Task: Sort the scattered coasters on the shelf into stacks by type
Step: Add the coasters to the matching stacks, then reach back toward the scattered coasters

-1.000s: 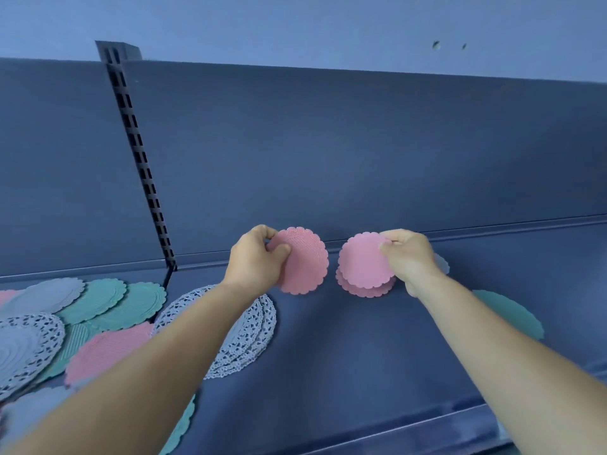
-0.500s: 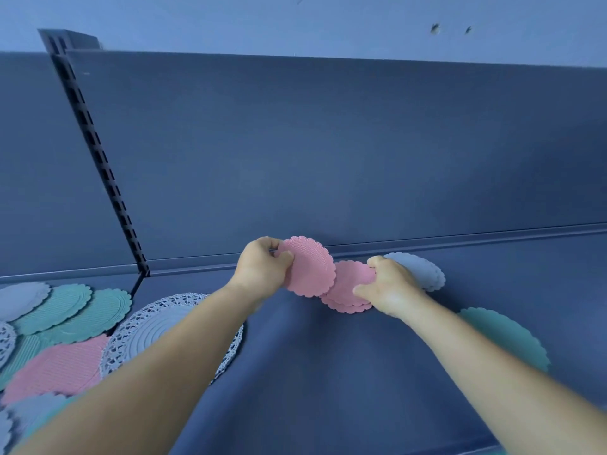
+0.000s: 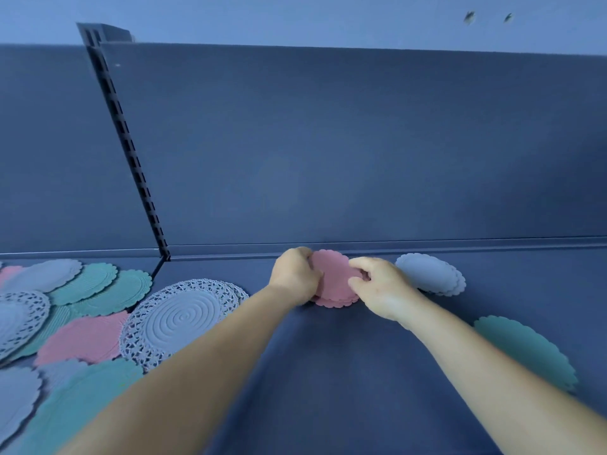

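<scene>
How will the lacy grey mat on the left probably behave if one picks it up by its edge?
The lacy grey mat looks thin and lies flat, so it is probably light and may droop. Its openwork rim could snag fingers or tear. Being flat, it should not roll.

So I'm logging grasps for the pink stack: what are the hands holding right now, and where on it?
Both hands grip the small pink coasters: left hand at the left edge, right hand at the right edge.

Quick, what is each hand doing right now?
Left hand: grips the left edge of the small pink scalloped coaster stack.
Right hand: grips the same stack's right edge.
</scene>
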A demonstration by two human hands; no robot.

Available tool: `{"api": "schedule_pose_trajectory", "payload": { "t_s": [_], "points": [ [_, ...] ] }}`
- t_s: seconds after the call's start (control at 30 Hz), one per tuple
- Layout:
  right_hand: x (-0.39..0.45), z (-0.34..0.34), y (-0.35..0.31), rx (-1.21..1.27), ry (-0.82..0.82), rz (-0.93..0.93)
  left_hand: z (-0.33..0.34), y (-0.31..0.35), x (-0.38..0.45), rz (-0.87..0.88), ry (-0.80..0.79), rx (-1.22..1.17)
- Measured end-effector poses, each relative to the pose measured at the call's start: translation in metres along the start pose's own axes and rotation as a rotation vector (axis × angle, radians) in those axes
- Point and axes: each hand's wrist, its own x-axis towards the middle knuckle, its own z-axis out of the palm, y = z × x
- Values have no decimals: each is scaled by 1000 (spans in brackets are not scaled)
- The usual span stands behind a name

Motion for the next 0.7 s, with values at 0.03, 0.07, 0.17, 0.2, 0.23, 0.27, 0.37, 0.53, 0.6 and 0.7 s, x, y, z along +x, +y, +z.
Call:
{"api": "schedule_pose_trajectory", "payload": {
  "t_s": [0.03, 0.07, 0.17, 0.2, 0.23, 0.27, 0.37, 0.53, 0.6, 0.7],
  "points": [
    [0, 1, 1, -77, -22, -29, 3, 0, -1, 19, 1, 97],
    [0, 2, 1, -142, -40, -51, 5, 1, -3, 30, 3, 179],
    [-1, 4, -1, -271, -54, -83, 6, 4, -9, 43, 18, 322],
    [-1, 4, -3, -317, -56, -85, 5, 4, -12, 48, 19, 342],
    [-2, 4, -5, -367, -55, -84, 4, 4, -16, 55, 13, 357],
    [-2, 4, -8, -417, -51, -83, 1, 3, -21, 66, 7, 370],
    [-7, 7, -20, -512, -15, -112, -14, -3, -39, 103, -1, 419],
    [-29, 28, -60, -408, -21, -263, -61, -29, -77, 132, 22, 511],
    [-41, 40, -80, -359, -51, -311, -83, -45, -92, 128, 24, 535],
    [-56, 61, -107, -279, -111, -352, -115, -74, -112, 85, 30, 571]
  ]
}}
